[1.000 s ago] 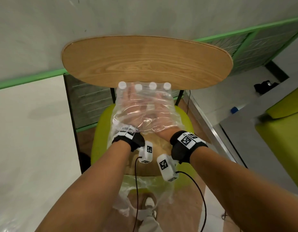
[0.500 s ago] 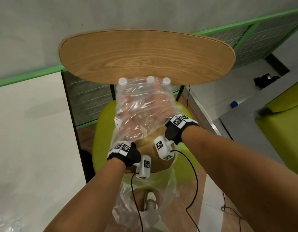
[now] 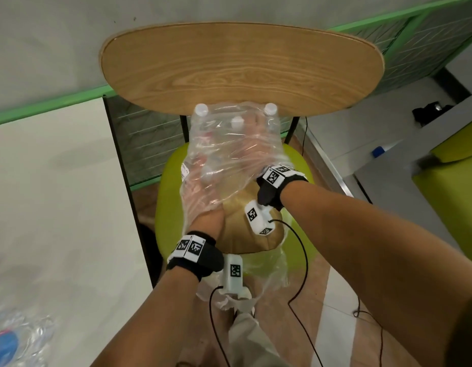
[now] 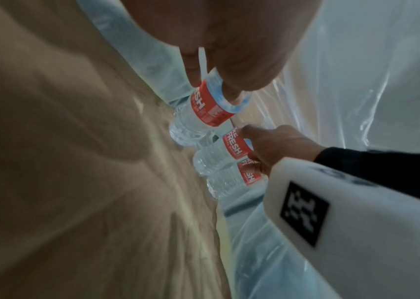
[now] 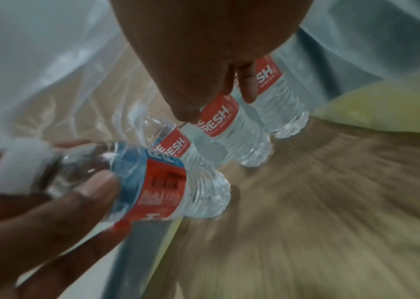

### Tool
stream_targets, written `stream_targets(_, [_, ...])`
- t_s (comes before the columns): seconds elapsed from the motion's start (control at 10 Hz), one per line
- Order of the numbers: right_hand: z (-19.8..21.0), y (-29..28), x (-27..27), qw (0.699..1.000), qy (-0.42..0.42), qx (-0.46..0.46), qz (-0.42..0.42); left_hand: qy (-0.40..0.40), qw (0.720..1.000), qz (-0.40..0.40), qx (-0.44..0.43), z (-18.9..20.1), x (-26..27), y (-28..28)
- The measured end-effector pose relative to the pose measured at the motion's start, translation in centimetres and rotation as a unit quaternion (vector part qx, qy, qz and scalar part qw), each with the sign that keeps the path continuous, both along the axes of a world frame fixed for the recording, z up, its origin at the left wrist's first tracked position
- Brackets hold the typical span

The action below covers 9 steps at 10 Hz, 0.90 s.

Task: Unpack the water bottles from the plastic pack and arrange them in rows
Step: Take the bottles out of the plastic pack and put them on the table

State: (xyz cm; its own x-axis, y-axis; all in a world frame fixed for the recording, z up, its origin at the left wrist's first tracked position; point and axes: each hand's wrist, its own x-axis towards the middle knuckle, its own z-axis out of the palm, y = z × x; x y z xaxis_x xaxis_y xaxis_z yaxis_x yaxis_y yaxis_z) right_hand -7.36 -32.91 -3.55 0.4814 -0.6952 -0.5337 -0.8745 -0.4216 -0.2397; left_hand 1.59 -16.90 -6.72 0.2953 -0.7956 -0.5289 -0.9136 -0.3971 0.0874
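A clear plastic pack (image 3: 229,144) lies on a chair's wooden seat (image 3: 243,234), with both my hands inside it. White-capped water bottles (image 3: 270,108) with red labels stand at its far end. My left hand (image 3: 203,202) grips one bottle (image 4: 211,105), tilted and drawn back from the row; its cap (image 3: 209,174) shows through the film. In the right wrist view that bottle (image 5: 157,182) is at lower left. My right hand (image 3: 253,152) reaches deeper, thumb and fingers (image 5: 247,87) curled round a standing bottle (image 5: 229,129) in the row.
The chair's wooden backrest (image 3: 240,67) rises just behind the pack. A white tabletop (image 3: 57,207) lies to the left, with crumpled plastic (image 3: 20,332) at its near corner. Green seating (image 3: 452,186) stands at the right. Wrist cables (image 3: 303,260) hang below the chair.
My left hand has drawn back toward me with a bottle, leaving fewer caps at the far end. My right hand has pushed deeper into the pack.
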Motion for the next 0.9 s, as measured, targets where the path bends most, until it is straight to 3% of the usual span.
stream_targets(0.1, [4.0,3.7,-2.2,0.996,0.037,0.076,-0.025,0.029,1.0,0.007,0.007,-0.7,-0.2,0.2])
stream_targets(0.2, [4.7,7.2,-4.5,0.977,0.137,0.163,-0.019,0.097,0.993,0.072,-0.002,-1.5,-0.9,1.7])
stream_targets(0.3, [3.7,10.9,-6.3,0.983,0.152,0.097,0.022,0.122,0.983,0.127,-0.057,-0.4,-2.2,3.9])
stream_targets(0.4, [3.2,13.7,-6.9,0.985,0.152,0.08,0.032,0.205,0.933,0.199,-0.217,-0.2,-2.8,6.1])
stream_targets(0.5, [2.5,15.5,-5.6,0.996,0.064,0.009,-0.055,0.192,0.901,0.126,-0.369,-1.2,-3.1,8.3])
stream_targets(0.6, [1.9,18.4,-4.7,0.983,-0.086,-0.09,-0.136,0.22,0.878,0.04,-0.423,-0.5,-3.4,11.6])
stream_targets(0.7, [0.4,21.4,-5.5,0.945,-0.191,-0.161,-0.213,0.253,0.856,0.053,-0.447,0.5,-3.0,15.7])
stream_targets(0.8, [0.5,25.6,-4.9,0.918,-0.271,-0.177,-0.23,0.269,0.832,0.139,-0.466,2.1,-2.0,20.4])
stream_targets(0.9, [0.5,30.2,-3.0,0.916,-0.317,-0.149,-0.195,0.256,0.808,0.217,-0.484,2.9,-0.1,25.7])
